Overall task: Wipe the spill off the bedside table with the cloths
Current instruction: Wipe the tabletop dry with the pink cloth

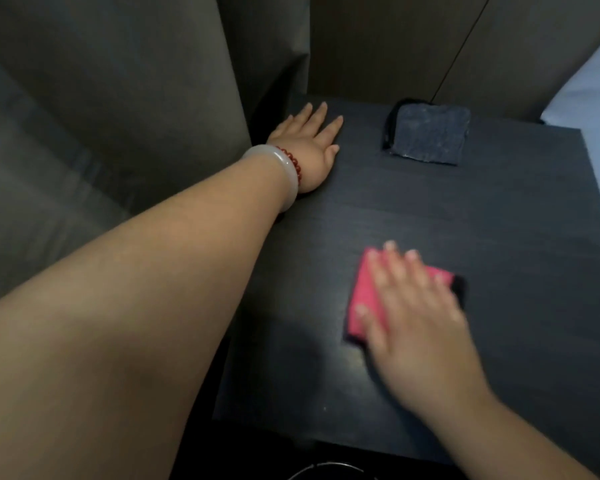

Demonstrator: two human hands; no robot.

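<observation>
On bedside table [430,209], right hand [420,317] flat on pink cloth [361,299]

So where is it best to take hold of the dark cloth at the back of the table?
Probably the near edge of the dark cloth, reached from the front. It lies flat and folded, clear of both hands, with bare table before it. The left hand is closer; the right hand presses the pink cloth.

A folded pink cloth [362,299] lies flat near the front of the dark bedside table [465,209], a dark grey cloth [428,135] at the far edge
</observation>
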